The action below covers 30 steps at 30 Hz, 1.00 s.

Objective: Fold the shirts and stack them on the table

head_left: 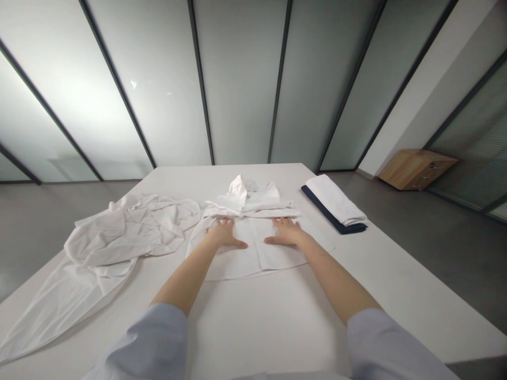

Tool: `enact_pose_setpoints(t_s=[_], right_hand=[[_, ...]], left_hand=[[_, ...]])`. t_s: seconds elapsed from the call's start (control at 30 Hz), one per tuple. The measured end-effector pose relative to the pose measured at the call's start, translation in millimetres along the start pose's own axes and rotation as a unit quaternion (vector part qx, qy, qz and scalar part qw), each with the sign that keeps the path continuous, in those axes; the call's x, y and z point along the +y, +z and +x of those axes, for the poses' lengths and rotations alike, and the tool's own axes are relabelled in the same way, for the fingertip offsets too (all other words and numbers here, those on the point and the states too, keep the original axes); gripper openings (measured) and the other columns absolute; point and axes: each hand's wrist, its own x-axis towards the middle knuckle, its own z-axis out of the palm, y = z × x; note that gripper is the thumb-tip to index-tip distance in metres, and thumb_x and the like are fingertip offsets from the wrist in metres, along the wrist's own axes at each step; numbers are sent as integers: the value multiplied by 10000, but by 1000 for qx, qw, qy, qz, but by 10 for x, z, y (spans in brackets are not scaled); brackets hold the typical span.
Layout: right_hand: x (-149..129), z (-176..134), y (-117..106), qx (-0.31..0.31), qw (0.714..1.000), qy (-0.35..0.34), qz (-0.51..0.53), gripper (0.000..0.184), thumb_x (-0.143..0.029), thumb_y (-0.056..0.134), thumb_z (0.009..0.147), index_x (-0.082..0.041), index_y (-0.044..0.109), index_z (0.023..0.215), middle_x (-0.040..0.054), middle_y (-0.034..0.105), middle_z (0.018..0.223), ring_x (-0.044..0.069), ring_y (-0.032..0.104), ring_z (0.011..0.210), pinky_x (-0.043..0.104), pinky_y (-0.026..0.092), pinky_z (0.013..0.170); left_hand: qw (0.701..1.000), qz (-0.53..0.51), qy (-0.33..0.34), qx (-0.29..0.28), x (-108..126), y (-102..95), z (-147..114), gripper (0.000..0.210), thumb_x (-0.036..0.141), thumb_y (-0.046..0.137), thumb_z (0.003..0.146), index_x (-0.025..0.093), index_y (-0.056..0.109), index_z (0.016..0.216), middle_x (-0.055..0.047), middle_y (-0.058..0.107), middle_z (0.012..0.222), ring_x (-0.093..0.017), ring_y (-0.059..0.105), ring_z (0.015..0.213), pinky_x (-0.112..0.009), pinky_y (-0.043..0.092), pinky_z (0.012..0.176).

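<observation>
A white shirt [253, 258] lies in front of me, its lower part spread flat and its far part bunched up, with a raised fold near the back. A seam or placket runs down its middle. On the left half of the cloth rests my left hand [225, 234], fingers spread and palm down. My right hand [285, 232] lies the same way on the right half, its thumb pointing inward. The fingertips of both hands touch the edge of the bunched fold. Neither hand grips anything.
A crumpled white garment [130, 232] covers the table's left side and trails toward the near left edge. At the right edge, a folded white cloth [335, 198] sits on a folded dark navy one [348, 229]. A wooden cabinet [418, 168] stands on the floor beyond the white table [269, 322].
</observation>
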Motion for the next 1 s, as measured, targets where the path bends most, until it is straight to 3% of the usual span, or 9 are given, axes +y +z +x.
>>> enact_pose_setpoints(t_s=[0.1, 0.23, 0.37, 0.43, 0.5, 0.6, 0.77, 0.9, 1.0], right_hand=[[-75, -79, -169, 15, 1000, 0, -22, 752, -744, 483, 774, -207, 575, 1292, 182, 564, 1324, 367, 505, 1220, 479, 343, 1006], [-94, -139, -406, 36, 999, 22, -14, 508, -611, 495, 841, -202, 696, 1064, 138, 697, 1086, 315, 630, 1011, 379, 442, 844], [-20, -49, -479, 130, 991, 39, 3, 373, -422, 465, 896, -202, 642, 1140, 114, 678, 1112, 267, 612, 1018, 341, 440, 836], [12, 48, -432, 165, 986, 9, -9, 415, -329, 499, 875, -202, 565, 1264, 117, 584, 1291, 266, 545, 1138, 340, 412, 910], [24, 152, -347, 161, 987, -15, -24, 519, -304, 530, 855, -210, 479, 1363, 117, 466, 1421, 284, 469, 1228, 354, 381, 966], [22, 285, -209, 125, 992, -9, -26, 493, -339, 479, 895, -217, 473, 1372, 132, 496, 1374, 285, 503, 1185, 354, 404, 921], [84, 406, -143, 119, 992, -5, 32, 335, -335, 381, 942, -184, 674, 999, 102, 657, 1090, 201, 607, 939, 262, 407, 751], [211, 422, -286, 161, 978, -37, 126, 338, -368, 424, 893, -171, 617, 698, 34, 641, 722, 164, 564, 712, 243, 355, 627], [362, 458, -449, 249, 950, -38, 186, 338, -386, 438, 849, -184, 529, 593, -7, 526, 582, 149, 492, 628, 246, 321, 580]], left_hand=[[999, 4, 18, 36, -17, -88, 1, 812, 738, 504, 736, 228, 480, 1367, -171, 499, 1408, -371, 477, 1269, -499, 371, 1015], [999, 36, 25, 19, 2, -268, -72, 522, 609, 495, 812, 263, 619, 1183, -111, 660, 1211, -308, 612, 1108, -416, 446, 923], [996, 50, 17, 66, 61, -358, -93, 512, 559, 536, 805, 213, 589, 1179, -131, 685, 1115, -293, 638, 1037, -367, 469, 846], [993, 47, 23, 107, 77, -338, -25, 614, 511, 586, 785, 223, 478, 1316, -128, 660, 1166, -286, 632, 1049, -361, 467, 848], [993, 38, 31, 104, 61, -295, 89, 630, 481, 602, 785, 255, 448, 1352, -114, 637, 1222, -277, 618, 1083, -353, 463, 860], [996, -5, 12, 83, -28, -241, 280, 354, 428, 478, 879, 217, 642, 1111, -110, 686, 1126, -256, 626, 1069, -319, 457, 848], [980, -172, 6, 95, -284, -222, 419, 423, 363, 381, 914, 174, 611, 614, -63, 661, 621, -204, 650, 713, -272, 443, 661], [920, -373, 14, 123, -458, -295, 389, 503, 387, 396, 891, 199, 428, 426, 11, 414, 355, -113, 443, 406, -233, 371, 508], [806, -554, 2, 210, -566, -442, 415, 416, 385, 414, 883, 190, 461, 518, 16, 454, 391, -91, 424, 387, -208, 369, 477]])
